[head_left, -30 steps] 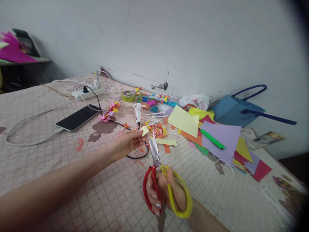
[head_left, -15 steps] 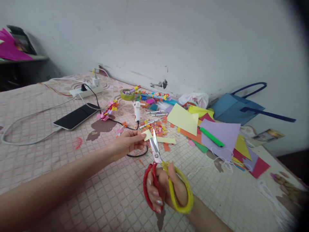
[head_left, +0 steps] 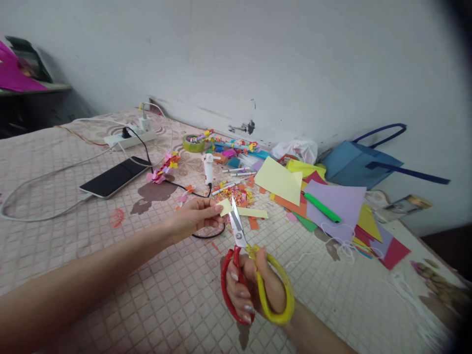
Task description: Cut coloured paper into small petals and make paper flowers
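My left hand (head_left: 199,216) pinches a small piece of pale yellow paper (head_left: 224,206) between thumb and fingers. My right hand (head_left: 245,285) is wrapped through the handles of a pair of scissors (head_left: 239,238), one handle red and the other yellow. The scissor blades point away from me, with their tips close together at the paper's right edge. Whether they touch the paper I cannot tell. Just beyond the blades lies a pale yellow paper strip (head_left: 252,213). A heap of tiny coloured paper bits (head_left: 236,196) is spread behind my left hand.
A white glue gun (head_left: 208,169) stands behind the hands. To the left are a tablet-like device (head_left: 115,178) and a power strip (head_left: 129,139) with cables. Coloured paper sheets (head_left: 335,204), a green cutter (head_left: 321,207) and a blue bag (head_left: 361,164) lie to the right.
The scissor blades have drawn closer together, and the red handle has shifted slightly right. My left hand still pinches the paper in nearly the same place.
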